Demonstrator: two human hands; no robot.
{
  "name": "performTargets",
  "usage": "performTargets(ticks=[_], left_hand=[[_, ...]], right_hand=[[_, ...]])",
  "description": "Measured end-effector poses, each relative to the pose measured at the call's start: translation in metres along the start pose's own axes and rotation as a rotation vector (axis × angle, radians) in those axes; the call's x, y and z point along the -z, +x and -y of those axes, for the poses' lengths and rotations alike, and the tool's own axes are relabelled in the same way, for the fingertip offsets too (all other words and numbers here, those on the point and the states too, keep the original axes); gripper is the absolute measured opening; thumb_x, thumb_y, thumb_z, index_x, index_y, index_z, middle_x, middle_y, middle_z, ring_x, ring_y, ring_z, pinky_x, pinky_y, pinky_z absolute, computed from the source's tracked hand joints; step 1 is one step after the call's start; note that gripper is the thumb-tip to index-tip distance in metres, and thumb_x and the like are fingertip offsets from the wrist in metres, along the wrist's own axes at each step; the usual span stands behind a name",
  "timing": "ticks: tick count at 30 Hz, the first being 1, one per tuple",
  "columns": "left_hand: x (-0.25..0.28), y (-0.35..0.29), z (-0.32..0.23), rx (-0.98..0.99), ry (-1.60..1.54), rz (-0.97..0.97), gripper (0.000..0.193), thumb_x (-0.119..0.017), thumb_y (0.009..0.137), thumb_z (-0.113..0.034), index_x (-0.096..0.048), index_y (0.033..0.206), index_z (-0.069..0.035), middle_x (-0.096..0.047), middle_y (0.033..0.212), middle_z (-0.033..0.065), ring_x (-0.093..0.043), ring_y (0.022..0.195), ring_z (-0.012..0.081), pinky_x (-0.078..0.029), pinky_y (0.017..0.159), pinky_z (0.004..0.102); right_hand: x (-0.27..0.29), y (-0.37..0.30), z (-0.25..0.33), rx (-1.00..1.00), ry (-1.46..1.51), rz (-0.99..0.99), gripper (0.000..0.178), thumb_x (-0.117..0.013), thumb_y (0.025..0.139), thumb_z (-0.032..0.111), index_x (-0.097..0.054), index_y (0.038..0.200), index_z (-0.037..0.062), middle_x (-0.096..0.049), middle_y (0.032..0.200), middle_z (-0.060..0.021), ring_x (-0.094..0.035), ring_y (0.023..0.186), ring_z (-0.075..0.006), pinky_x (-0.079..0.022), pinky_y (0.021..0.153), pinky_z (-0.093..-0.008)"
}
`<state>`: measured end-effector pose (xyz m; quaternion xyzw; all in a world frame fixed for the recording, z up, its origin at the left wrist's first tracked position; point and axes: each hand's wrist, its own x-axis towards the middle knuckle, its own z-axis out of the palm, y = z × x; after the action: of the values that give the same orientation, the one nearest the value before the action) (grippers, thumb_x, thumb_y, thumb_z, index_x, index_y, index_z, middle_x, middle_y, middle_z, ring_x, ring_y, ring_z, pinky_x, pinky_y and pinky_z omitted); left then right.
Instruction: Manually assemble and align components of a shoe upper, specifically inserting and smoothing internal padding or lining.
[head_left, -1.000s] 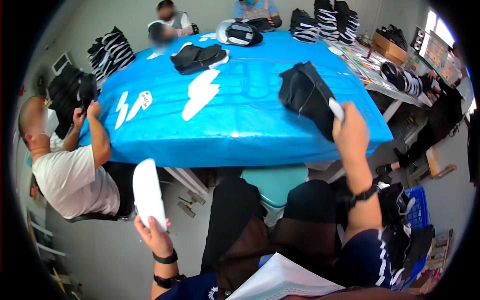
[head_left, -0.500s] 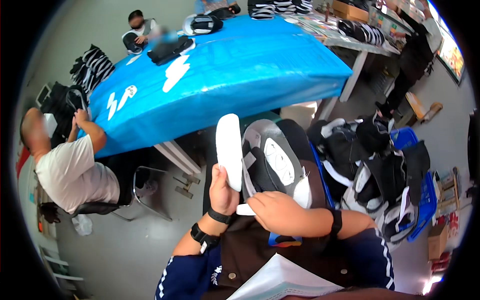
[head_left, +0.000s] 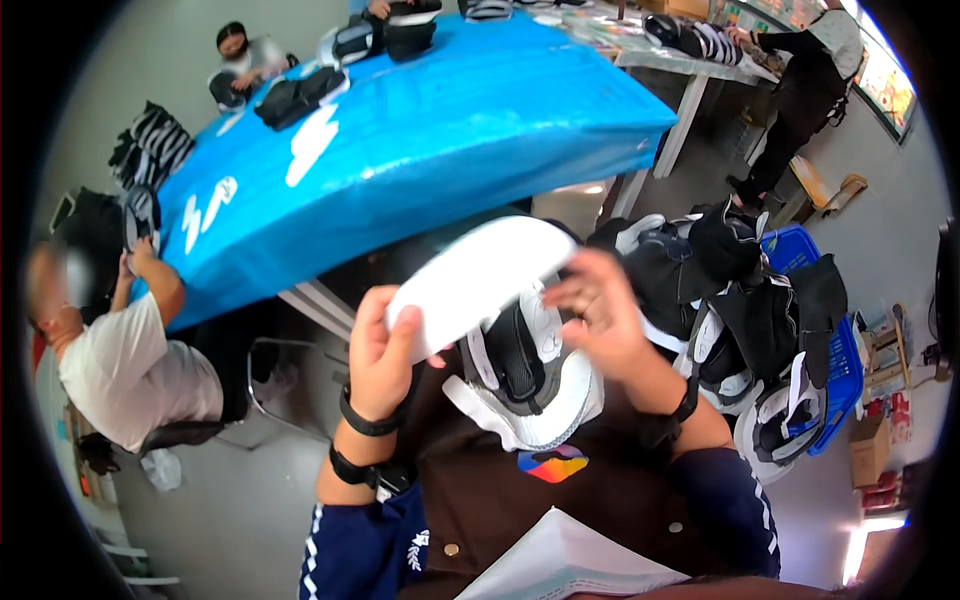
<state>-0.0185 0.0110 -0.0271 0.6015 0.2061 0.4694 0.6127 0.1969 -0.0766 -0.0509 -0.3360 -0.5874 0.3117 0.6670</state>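
A head-worn fisheye looks down at close range, blue table [head_left: 450,120] ahead

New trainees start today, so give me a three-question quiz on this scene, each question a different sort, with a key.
1. Multiple choice: what does the person's left hand grip?
A) a pair of scissors
B) a white curved piece
C) a brush

2. True or false: the basket at the person's right is empty.

3. Fill in the missing word: the table cover is ____ in colour.

Key:
1. B
2. False; it holds a heap of black-and-white pieces.
3. blue
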Motion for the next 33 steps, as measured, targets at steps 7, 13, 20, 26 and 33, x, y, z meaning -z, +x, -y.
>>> performTargets(ticks=[7,13,20,26,33], left_hand=[[-0.018,0.02,0.005,0.157,0.216,0.122,0.027,-0.059,0.08,-0.008,-0.049,0.104,0.0,-0.055,0.088,0.008,-0.056,0.074,0.0109,-0.047,0.058,0.0209],[-0.007,0.018,0.025,-0.448,0.803,-0.095,0.054,-0.069,0.069,-0.011,-0.046,0.117,-0.001,-0.041,0.121,0.0152,-0.044,0.108,0.029,-0.035,0.091,0.035],[-0.025,0.012,0.025,-0.367,0.651,0.101,0.117,-0.082,0.051,-0.032,-0.009,0.134,0.005,-0.016,0.138,0.0243,-0.023,0.127,0.0334,-0.022,0.103,0.037],[-0.025,-0.001,0.031,-0.36,0.452,0.371,0.081,-0.08,0.05,-0.015,-0.043,0.119,0.003,-0.051,0.117,0.0162,-0.052,0.105,0.0264,-0.042,0.088,0.0343],[-0.026,0.008,0.03,-0.919,0.892,0.315,0.041,-0.063,0.059,-0.002,-0.056,0.099,-0.005,-0.057,0.106,0.0149,-0.059,0.077,0.0258,-0.049,0.066,0.0334]], right_hand=[[0.012,0.013,-0.004,-0.159,0.082,-0.238,0.019,-0.054,0.085,0.01,-0.046,0.097,-0.0018,-0.058,0.09,-0.0114,-0.057,0.071,-0.0124,-0.049,0.062,-0.0239],[-0.005,-0.003,-0.016,-0.035,0.042,-0.343,0.016,-0.05,0.087,0.009,-0.039,0.094,0.0,-0.059,0.088,-0.0148,-0.059,0.076,-0.0165,-0.048,0.067,-0.0265],[-0.009,-0.008,-0.004,0.005,-0.063,0.248,0.013,-0.052,0.084,0.004,-0.053,0.096,-0.0015,-0.062,0.093,-0.0141,-0.061,0.084,-0.0189,-0.048,0.073,-0.0279],[-0.009,-0.01,-0.013,-0.108,0.088,0.412,0.014,-0.05,0.084,0.002,-0.057,0.096,-0.0012,-0.062,0.094,-0.0119,-0.061,0.085,-0.0196,-0.047,0.074,-0.0273],[-0.021,-0.017,-0.008,-0.584,0.781,0.108,0.088,-0.063,0.072,0.047,-0.019,0.133,0.0019,-0.033,0.13,-0.0125,-0.035,0.12,-0.0224,-0.029,0.098,-0.0351]])
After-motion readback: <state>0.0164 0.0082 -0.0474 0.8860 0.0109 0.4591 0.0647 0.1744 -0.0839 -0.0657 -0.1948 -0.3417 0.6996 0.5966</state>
